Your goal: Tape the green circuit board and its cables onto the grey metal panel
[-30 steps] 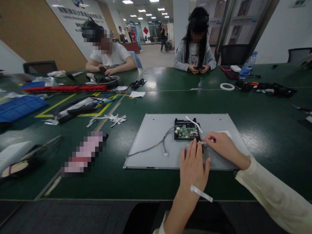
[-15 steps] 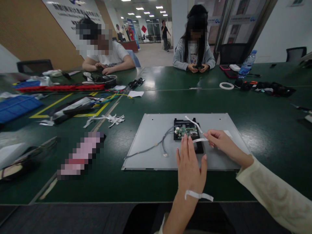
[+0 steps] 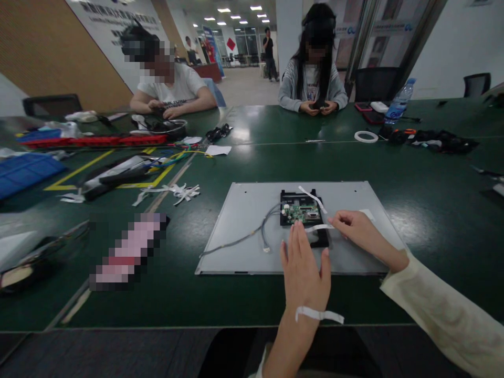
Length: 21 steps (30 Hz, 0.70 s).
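Note:
A large grey panel point(image 3: 236, 220) lies flat on the table. On it rests a black bracket point(image 3: 321, 239) bearing a green circuit board point(image 3: 301, 212), with a grey cable point(image 3: 244, 240) running off to the left. One white tape strip point(image 3: 313, 198) crosses the bracket's upper right. My right hand point(image 3: 356, 231) pinches the right end of a second tape strip point(image 3: 318, 228) at the bracket's lower edge. My left hand point(image 3: 305, 273) is flat, fingers stretched, its fingertips at that strip's left end and hiding it. Another tape strip point(image 3: 318, 315) clings to my left wrist.
Left of the panel are a pixelated pink item point(image 3: 134, 247) and loose white strips point(image 3: 183, 193). A tape roll point(image 3: 366, 136), bottle point(image 3: 400, 102) and black cables point(image 3: 437, 140) sit at back right. Two people point(image 3: 315, 79) sit opposite. A blue bin point(image 3: 29, 170) stands far left.
My left hand has shifted slightly left and toward me, its fingertips now lower on the bracket's edge. My right hand has edged slightly left, still pinching the strip.

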Each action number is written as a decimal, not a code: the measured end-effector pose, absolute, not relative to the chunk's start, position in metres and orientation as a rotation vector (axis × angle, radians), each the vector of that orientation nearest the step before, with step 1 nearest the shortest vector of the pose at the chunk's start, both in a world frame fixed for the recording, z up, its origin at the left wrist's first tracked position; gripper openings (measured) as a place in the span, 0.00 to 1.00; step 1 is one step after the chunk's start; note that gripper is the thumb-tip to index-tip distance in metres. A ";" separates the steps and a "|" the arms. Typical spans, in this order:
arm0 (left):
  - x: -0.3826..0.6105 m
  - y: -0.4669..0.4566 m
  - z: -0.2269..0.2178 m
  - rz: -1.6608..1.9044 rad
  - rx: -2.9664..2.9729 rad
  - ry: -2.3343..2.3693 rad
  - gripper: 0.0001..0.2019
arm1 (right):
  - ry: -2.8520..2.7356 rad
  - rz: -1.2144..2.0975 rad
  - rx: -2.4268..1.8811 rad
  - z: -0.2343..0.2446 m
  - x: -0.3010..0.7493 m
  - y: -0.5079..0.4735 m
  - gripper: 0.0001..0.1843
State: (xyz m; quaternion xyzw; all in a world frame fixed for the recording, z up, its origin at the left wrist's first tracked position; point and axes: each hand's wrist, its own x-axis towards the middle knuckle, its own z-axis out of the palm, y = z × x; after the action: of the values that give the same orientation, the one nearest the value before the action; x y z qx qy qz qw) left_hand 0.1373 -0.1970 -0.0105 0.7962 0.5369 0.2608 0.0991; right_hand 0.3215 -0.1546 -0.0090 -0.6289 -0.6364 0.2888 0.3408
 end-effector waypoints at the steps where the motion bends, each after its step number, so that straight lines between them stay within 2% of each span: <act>1: 0.137 -0.197 -0.011 0.764 2.360 1.588 0.30 | -1.664 0.741 -1.629 -0.008 0.320 -0.155 0.21; 11: 0.141 -0.199 -0.011 0.576 2.469 1.601 0.27 | -1.634 0.779 -1.629 -0.003 0.319 -0.157 0.21; 21: 0.137 -0.198 -0.012 0.695 2.400 1.588 0.34 | -1.461 1.006 -1.462 -0.001 0.314 -0.158 0.24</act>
State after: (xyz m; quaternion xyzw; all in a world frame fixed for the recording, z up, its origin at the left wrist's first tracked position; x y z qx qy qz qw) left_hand 0.1372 -0.1982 -0.0116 0.8073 0.5341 0.2338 0.0908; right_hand 0.3136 -0.1580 -0.0011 -0.5804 -0.5800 0.3992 0.4091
